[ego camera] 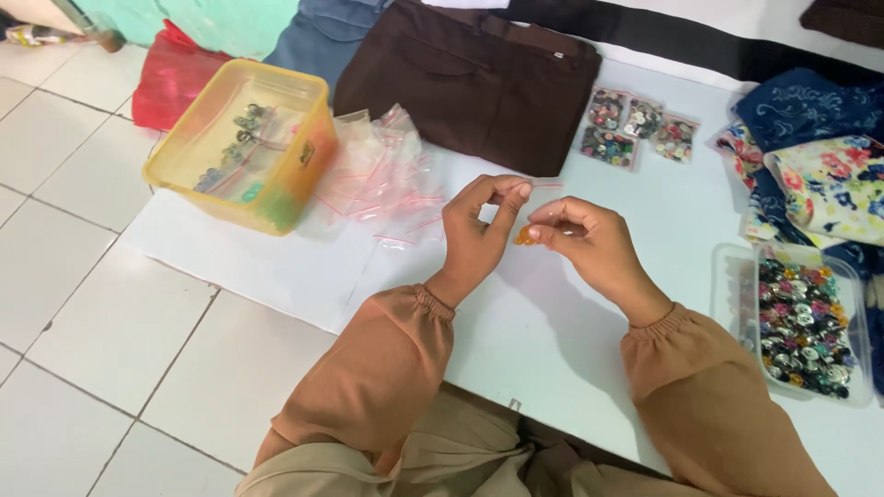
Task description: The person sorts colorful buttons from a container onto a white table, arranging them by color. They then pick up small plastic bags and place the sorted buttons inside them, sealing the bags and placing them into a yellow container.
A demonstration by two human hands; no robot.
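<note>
My left hand (479, 230) pinches the top edge of a small clear zip bag (543, 198) between thumb and fingers. My right hand (589, 244) grips the same bag from the other side, and its fingertips also hold a small orange button (523, 236). Both hands hover over a white sheet (552, 331) on the tiled floor. My sleeves are light brown.
A yellow plastic tub (241, 143) with bagged items stands at left, beside a pile of empty zip bags (382, 175). Three filled button bags (635, 129) lie near brown trousers (470, 78). A clear tray of mixed buttons (799, 322) sits at right, below patterned fabrics (820, 175).
</note>
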